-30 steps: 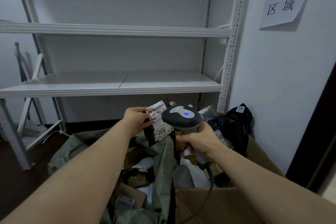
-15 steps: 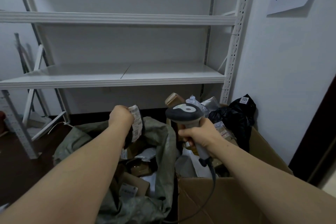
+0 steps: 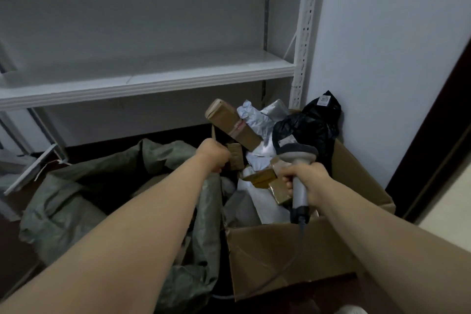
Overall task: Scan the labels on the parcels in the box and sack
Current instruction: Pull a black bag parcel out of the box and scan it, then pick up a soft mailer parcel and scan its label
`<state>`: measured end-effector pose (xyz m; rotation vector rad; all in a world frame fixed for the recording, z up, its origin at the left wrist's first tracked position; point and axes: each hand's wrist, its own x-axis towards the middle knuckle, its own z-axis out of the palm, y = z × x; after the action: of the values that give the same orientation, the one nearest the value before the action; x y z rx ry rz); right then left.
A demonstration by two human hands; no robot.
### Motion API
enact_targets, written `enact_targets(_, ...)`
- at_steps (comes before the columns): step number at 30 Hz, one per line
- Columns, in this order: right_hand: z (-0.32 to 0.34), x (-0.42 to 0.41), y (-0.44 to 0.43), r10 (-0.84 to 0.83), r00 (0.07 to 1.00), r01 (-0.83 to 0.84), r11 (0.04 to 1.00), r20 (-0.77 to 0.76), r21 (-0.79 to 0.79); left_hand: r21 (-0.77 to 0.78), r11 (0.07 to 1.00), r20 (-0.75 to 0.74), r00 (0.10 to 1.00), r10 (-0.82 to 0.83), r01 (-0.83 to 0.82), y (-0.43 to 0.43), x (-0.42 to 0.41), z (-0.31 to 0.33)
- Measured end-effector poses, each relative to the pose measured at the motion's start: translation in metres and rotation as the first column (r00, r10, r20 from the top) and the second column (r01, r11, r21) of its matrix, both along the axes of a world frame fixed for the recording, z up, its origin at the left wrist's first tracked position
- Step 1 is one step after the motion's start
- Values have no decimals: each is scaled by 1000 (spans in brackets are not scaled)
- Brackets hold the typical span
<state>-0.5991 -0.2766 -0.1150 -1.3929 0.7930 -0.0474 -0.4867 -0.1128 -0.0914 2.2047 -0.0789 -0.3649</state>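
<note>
Head view over an open cardboard box (image 3: 280, 257) at right and a slumped green sack (image 3: 76, 199) at left, the two touching along the box's left wall. The right hand (image 3: 307, 180) wraps its fingers round the handle of a grey barcode scanner (image 3: 297, 154), whose head points away from the viewer over the box contents. The scanner's cable (image 3: 301, 229) drops across the box's near wall. The left hand (image 3: 212, 157) is a closed fist above the seam between sack and box, gripping a thin flat item (image 3: 213, 134) that stands up out of the fist edge-on (whether it carries a label cannot be told). Just right of that fist lies a small brown parcel (image 3: 235, 157). Piled in the box are a long brown carton (image 3: 232, 123) tilted up toward the left, a crumpled silver bag (image 3: 262, 118) behind it, and a black bag (image 3: 314, 127) in the far right corner with a small white label (image 3: 325, 99) at its top. White bags (image 3: 265, 204) and two small tan packets (image 3: 265, 177) lie beside the right hand. Behind stands a white metal shelf rack (image 3: 153, 76); a pale wall (image 3: 382, 58) closes the right side.
</note>
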Motion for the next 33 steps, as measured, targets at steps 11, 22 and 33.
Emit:
enact_targets(11, -75, 47, -89, -26, 993, 49, 977, -112, 206, 152, 979, -395, 917, -63, 133, -122, 37, -143)
enact_targets(22, -128, 93, -118, 102, 970, -41, 963, -220, 265, 113, 990, -732, 667, 139, -82, -153, 70, -235)
enact_targets(33, -61, 59, -77, 26, 992, 0, 978, -120, 210, -401, 795, -352, 878, 325, -455, -136, 63, -98)
